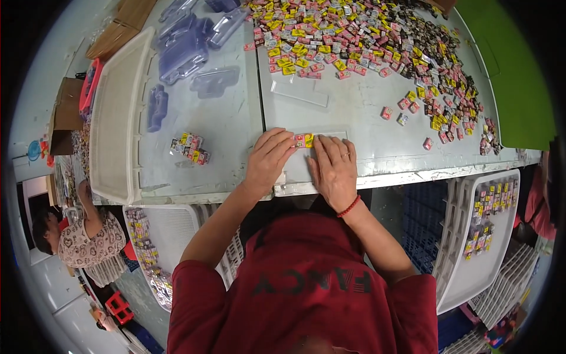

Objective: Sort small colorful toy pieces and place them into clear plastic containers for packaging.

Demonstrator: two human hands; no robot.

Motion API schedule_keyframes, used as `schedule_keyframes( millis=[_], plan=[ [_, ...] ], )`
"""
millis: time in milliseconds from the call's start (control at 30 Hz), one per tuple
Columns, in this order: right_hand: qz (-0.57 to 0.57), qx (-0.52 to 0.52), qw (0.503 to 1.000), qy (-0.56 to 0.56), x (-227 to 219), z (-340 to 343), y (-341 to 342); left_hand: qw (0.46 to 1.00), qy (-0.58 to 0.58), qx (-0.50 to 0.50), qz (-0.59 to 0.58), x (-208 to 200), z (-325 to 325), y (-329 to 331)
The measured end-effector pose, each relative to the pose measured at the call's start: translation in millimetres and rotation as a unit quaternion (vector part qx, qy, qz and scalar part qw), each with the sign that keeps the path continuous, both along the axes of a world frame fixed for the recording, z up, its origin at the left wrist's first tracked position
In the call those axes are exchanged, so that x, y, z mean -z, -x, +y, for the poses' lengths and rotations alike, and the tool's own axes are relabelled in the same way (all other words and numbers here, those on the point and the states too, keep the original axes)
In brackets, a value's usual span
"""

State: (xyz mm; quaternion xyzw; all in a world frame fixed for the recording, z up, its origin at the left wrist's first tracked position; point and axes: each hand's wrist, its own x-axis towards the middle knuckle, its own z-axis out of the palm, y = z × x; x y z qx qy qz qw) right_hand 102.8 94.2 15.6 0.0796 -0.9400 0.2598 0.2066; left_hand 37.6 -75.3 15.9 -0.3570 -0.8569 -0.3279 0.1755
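Observation:
A short row of small pink and yellow packs lies near the table's front edge, between my two hands. My left hand presses its fingers together on the row's left end. On the right end rest the bent fingers of my right hand, which has a red cord at the wrist. A clear plastic edge shows behind the right fingers, and my hands cover most of what lies beneath. Farther back is a clear, narrow plastic tray. A small stack of similar packs sits to the left.
A large heap of loose packs spreads over the table's far side and right. Translucent bluish plastic trays and a white crate stand at left. White trays with packs flank me below the table. Another person is at far left.

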Motion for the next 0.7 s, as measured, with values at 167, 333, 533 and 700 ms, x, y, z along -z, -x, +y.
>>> schedule_keyframes(
  millis=[167, 333, 533, 700],
  plan=[
    [-0.006, 0.01, 1.0, -0.008, 0.4, -1.8, -1.0, 0.998, 0.038, 0.041, -0.029, -7.7, -5.1, 6.7],
    [-0.015, 0.005, 1.0, -0.007, -2.7, -1.4, -0.9, 0.995, -0.012, 0.026, -0.097, -3.0, -10.4, 5.3],
    [-0.01, 0.007, 1.0, -0.018, -0.4, 0.5, -0.7, 0.993, -0.071, 0.02, -0.096, 6.4, -3.6, 7.1],
    [-0.007, 0.005, 1.0, -0.006, 1.0, 0.5, -0.8, 0.991, -0.074, 0.009, -0.109, 6.2, -4.3, 5.4]
  ],
)
